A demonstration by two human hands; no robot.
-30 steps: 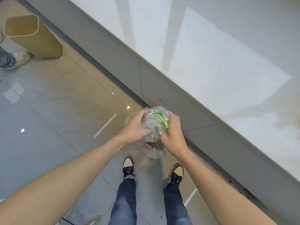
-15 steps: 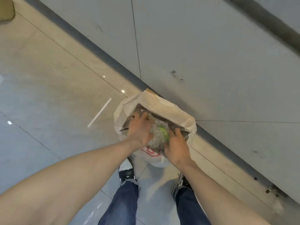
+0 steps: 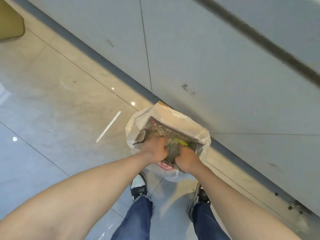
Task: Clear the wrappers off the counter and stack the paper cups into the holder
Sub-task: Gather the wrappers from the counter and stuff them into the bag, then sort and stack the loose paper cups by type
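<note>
A white trash bag (image 3: 174, 117) with a red mark stands open on the floor against the base of the grey counter front. Inside it lies a crumpled wad of clear plastic wrappers (image 3: 173, 145) with a green scrap in it. My left hand (image 3: 155, 150) and my right hand (image 3: 187, 158) both reach down into the bag's mouth, fingers curled around the wad and pressing it in. More clear plastic fills the bag behind the wad. No paper cups or holder are in view.
The grey counter front (image 3: 225, 70) runs diagonally from upper left to lower right, with a dark kick strip at its foot. A tan bin (image 3: 10, 23) stands at the far upper left. My two shoes (image 3: 139, 185) are on the glossy tiled floor just below the bag.
I have bent down from counter height. The wad of wrappers, held above the floor a second ago, is now pushed deeper inside the white bag with both hands still on it.
</note>
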